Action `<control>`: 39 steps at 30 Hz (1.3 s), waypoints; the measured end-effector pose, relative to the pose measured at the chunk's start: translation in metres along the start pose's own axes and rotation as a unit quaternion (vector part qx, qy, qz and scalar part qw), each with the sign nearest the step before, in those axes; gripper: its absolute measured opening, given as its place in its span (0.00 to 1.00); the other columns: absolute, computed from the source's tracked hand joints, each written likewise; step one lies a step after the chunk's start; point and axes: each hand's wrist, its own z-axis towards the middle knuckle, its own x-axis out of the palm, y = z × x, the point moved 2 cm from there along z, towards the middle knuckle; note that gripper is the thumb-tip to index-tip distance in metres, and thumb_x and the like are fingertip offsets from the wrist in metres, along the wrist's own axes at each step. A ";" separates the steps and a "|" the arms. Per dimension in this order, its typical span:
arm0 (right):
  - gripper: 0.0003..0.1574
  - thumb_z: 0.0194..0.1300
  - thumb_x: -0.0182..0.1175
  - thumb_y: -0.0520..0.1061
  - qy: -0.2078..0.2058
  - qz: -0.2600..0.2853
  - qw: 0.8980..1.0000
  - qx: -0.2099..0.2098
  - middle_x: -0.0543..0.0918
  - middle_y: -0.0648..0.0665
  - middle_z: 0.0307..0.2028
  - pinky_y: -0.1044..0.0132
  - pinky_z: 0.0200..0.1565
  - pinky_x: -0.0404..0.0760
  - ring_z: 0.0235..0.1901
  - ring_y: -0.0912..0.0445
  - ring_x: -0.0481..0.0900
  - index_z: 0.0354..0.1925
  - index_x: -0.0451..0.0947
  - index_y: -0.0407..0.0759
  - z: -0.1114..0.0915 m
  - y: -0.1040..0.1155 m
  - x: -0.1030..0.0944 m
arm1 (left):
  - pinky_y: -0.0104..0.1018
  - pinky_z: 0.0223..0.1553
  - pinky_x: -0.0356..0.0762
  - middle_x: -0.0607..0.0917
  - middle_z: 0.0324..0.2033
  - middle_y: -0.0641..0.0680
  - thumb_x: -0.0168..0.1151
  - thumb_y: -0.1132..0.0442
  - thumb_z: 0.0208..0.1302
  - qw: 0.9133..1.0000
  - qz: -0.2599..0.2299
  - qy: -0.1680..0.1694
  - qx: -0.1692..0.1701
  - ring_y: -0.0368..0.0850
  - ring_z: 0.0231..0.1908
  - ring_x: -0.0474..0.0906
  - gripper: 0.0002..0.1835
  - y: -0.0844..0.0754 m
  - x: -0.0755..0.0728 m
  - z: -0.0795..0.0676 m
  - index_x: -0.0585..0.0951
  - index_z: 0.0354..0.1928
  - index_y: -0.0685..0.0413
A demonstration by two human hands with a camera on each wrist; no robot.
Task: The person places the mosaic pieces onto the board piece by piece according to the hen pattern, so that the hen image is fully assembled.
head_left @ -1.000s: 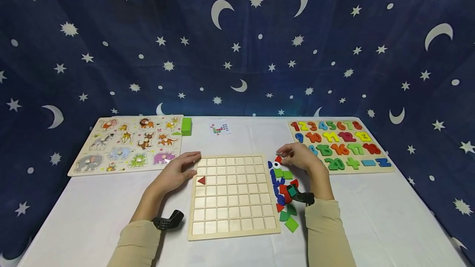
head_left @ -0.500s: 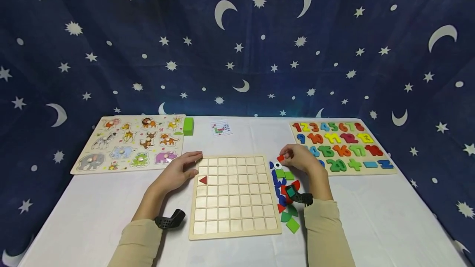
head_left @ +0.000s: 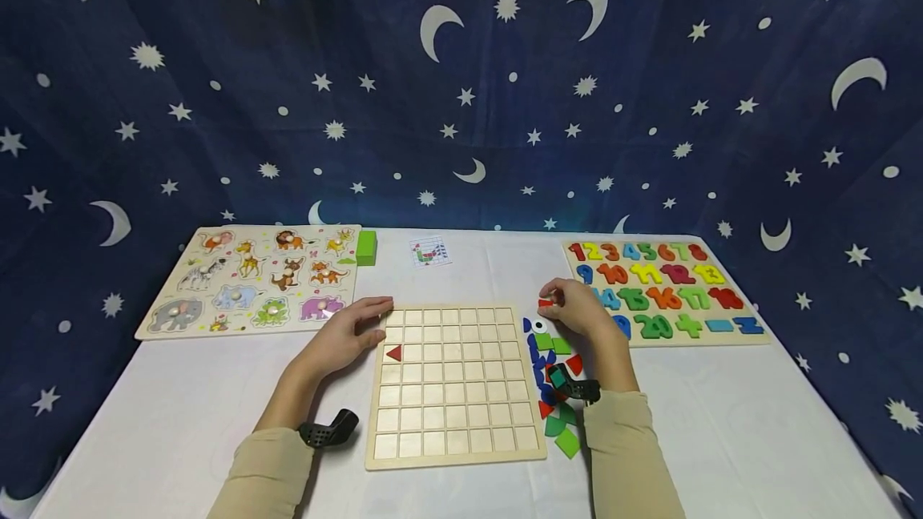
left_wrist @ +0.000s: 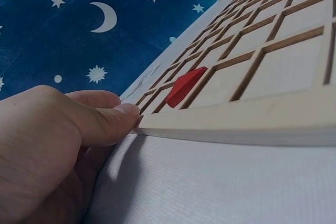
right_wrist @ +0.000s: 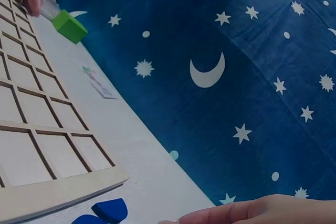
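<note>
In the head view my left hand (head_left: 346,336) rests at the far left corner of a wooden grid board (head_left: 454,460), fingers fairly straight. Its thumb touches the board's left edge, also seen in the left wrist view. A red triangle tile (head_left: 394,353) sits in a cell near that edge. My right hand (head_left: 580,311) pinches a small red tile (head_left: 546,303) between thumb and fingers, beyond the board's far right corner; its exact shape is partly hidden. Beneath and nearer lie a white ring-like piece (head_left: 539,326), green tiles (head_left: 561,346) and blue pieces (right_wrist: 110,211).
An animal peg puzzle (head_left: 216,279) lies at back left, with a green block (head_left: 366,248) beside it. A small pattern card (head_left: 430,251) lies behind the board. At back right is a number puzzle (head_left: 667,287). A starry cloth (head_left: 461,150) hangs behind the table.
My right fingers have picked up the red tile from the loose pieces, and the right wrist has shifted slightly left. My left hand stays at the board's corner.
</note>
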 end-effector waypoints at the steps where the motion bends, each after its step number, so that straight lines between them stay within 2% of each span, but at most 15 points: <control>1: 0.17 0.60 0.66 0.47 -0.001 0.000 1.000 0.000 0.76 0.43 0.34 0.63 0.40 0.72 0.36 0.51 0.71 0.46 0.77 0.44 0.000 0.000 0.001 | 0.57 0.70 0.53 0.70 0.66 0.58 0.61 0.68 0.61 1.000 0.001 0.000 0.001 0.60 0.68 0.60 0.27 0.000 0.000 0.000 0.71 0.64 0.60; 3: 0.17 0.60 0.65 0.48 -0.003 -0.003 1.000 -0.002 0.75 0.43 0.33 0.63 0.38 0.72 0.35 0.51 0.71 0.47 0.77 0.45 0.001 0.000 0.001 | 0.57 0.70 0.53 0.70 0.66 0.58 0.60 0.68 0.61 1.000 0.003 0.000 -0.001 0.60 0.68 0.60 0.27 0.000 0.000 0.000 0.71 0.64 0.60; 12: 0.12 0.59 0.66 0.47 -0.017 0.001 1.000 -0.005 0.73 0.46 0.28 0.65 0.34 0.67 0.32 0.53 0.70 0.36 0.75 0.44 0.001 0.001 0.001 | 0.57 0.70 0.54 0.70 0.66 0.58 0.60 0.69 0.61 1.000 0.001 -0.001 -0.002 0.59 0.69 0.60 0.27 0.001 0.000 0.000 0.71 0.64 0.59; 21: 0.11 0.66 0.59 0.47 -0.019 0.026 0.999 0.014 0.74 0.44 0.29 0.68 0.30 0.72 0.28 0.54 0.72 0.40 0.70 0.43 0.000 0.003 -0.004 | 0.57 0.70 0.54 0.70 0.66 0.57 0.60 0.68 0.62 1.000 0.005 -0.001 -0.008 0.59 0.69 0.60 0.26 0.000 0.003 0.001 0.72 0.64 0.58; 24: 0.10 0.67 0.57 0.47 -0.031 0.043 0.999 -0.006 0.76 0.44 0.28 0.69 0.30 0.73 0.27 0.54 0.73 0.42 0.70 0.44 0.001 0.008 -0.005 | 0.58 0.69 0.55 0.71 0.65 0.58 0.60 0.68 0.62 1.000 0.009 -0.002 -0.005 0.59 0.68 0.61 0.26 0.000 0.002 0.001 0.72 0.63 0.58; 27: 0.08 0.67 0.58 0.47 -0.052 0.054 0.996 -0.045 0.79 0.44 0.27 0.68 0.30 0.75 0.26 0.54 0.75 0.43 0.74 0.46 0.000 0.014 -0.006 | 0.58 0.69 0.55 0.71 0.65 0.58 0.60 0.68 0.62 1.000 0.008 -0.002 -0.004 0.59 0.68 0.61 0.26 -0.001 0.002 0.001 0.72 0.63 0.58; 31: 0.10 0.65 0.60 0.47 -0.071 0.052 0.992 -0.089 0.84 0.45 0.34 0.67 0.33 0.78 0.27 0.54 0.76 0.44 0.81 0.48 -0.002 0.026 -0.006 | 0.57 0.70 0.55 0.71 0.65 0.57 0.60 0.67 0.62 1.000 0.001 -0.001 -0.011 0.58 0.68 0.61 0.26 -0.001 0.001 0.001 0.72 0.64 0.58; 35: 0.15 0.66 0.58 0.50 -0.070 0.046 0.991 -0.107 0.84 0.46 0.42 0.68 0.33 0.79 0.30 0.55 0.76 0.49 0.82 0.48 -0.003 0.034 -0.005 | 0.57 0.70 0.55 0.71 0.65 0.57 0.60 0.67 0.62 1.000 0.001 -0.003 -0.011 0.58 0.68 0.61 0.26 -0.001 0.000 0.000 0.72 0.64 0.58; 39: 0.21 0.68 0.55 0.50 -0.060 0.045 0.991 -0.114 0.82 0.44 0.42 0.67 0.31 0.78 0.27 0.54 0.75 0.57 0.77 0.49 -0.003 0.040 -0.003 | 0.56 0.70 0.55 0.71 0.65 0.57 0.60 0.67 0.62 1.000 -0.001 -0.003 -0.012 0.58 0.68 0.61 0.26 -0.001 -0.001 0.000 0.72 0.64 0.58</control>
